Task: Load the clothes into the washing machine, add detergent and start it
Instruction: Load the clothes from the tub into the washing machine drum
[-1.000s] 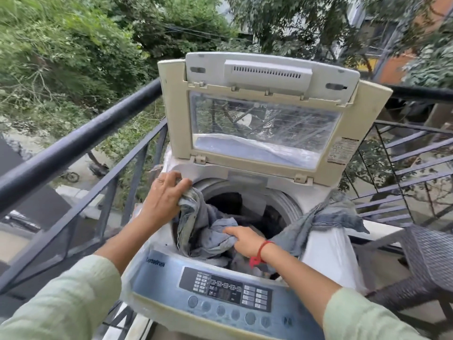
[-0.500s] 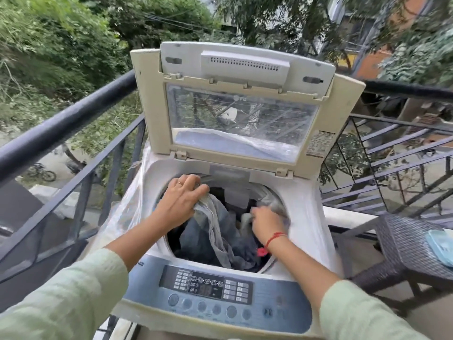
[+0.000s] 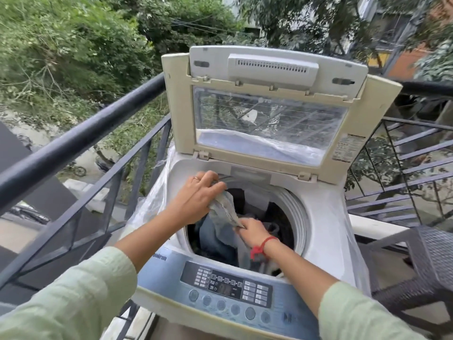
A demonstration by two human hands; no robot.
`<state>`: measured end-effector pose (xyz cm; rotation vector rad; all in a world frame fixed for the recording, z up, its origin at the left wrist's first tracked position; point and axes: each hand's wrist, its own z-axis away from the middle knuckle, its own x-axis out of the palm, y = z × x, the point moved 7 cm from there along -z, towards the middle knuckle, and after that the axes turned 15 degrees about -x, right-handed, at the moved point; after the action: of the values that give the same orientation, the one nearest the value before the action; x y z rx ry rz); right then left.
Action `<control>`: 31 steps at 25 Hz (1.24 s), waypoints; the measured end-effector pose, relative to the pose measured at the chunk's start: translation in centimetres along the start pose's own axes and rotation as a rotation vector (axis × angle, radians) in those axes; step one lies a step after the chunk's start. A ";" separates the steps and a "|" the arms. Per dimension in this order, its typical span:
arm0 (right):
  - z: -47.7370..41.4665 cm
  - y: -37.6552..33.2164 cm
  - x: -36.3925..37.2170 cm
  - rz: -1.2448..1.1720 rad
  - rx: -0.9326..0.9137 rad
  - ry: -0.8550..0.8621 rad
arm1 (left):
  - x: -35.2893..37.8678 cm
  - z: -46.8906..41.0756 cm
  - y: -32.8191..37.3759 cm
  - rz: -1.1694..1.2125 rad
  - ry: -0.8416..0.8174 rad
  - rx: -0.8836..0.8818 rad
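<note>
Loading: left hand (image 3: pixel 196 197) and right hand (image 3: pixel 252 229) both grip the grey-blue cloth garment (image 3: pixel 224 209); next, push it deeper into the white top-loading washing machine (image 3: pixel 326 217)

The washer (image 3: pixel 321 217) stood beside the railing (image 3: pixel 73 143), lid (image 3: pixel 269 69) up; its drum (image 3: pixel 295 207) held clothes (image 3: pixel 213 239), grey garment (image 3: pixel 224 207) uppermost.

The control panel (image 3: pixel 226 288) shows a half-hidden word ending "drum" and a play/pause sign. The lid sticker (image 3: pixel 345 148) is unreadable.
</note>
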<state>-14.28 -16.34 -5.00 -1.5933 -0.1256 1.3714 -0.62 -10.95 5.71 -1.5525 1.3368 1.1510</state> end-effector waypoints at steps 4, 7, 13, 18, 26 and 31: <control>-0.4 0.5 -11.8 0.278 0.060 0.372 | 3.5 -1.8 0.6 -0.207 -0.391 -0.079; 1.5 -3.2 -17.7 0.381 -0.101 0.772 | -0.5 -6.3 2.2 -0.101 0.033 -0.098; 6.7 4.1 -2.9 0.349 0.060 -0.603 | 11.8 2.5 4.5 -0.280 -0.791 0.319; 5.2 4.9 -0.2 0.288 0.045 -0.578 | 16.4 7.2 5.4 -0.320 -1.275 0.210; 8.7 4.2 -11.2 0.212 -0.097 0.280 | 7.7 -2.5 8.7 0.202 -0.168 0.061; 17.3 7.1 -16.8 0.082 -0.088 0.735 | 3.4 -2.4 16.9 0.633 -0.096 0.100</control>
<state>-37.50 -20.25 3.82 -2.0940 0.3283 0.7697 -16.88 -16.80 3.26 -1.0037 1.8532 1.4787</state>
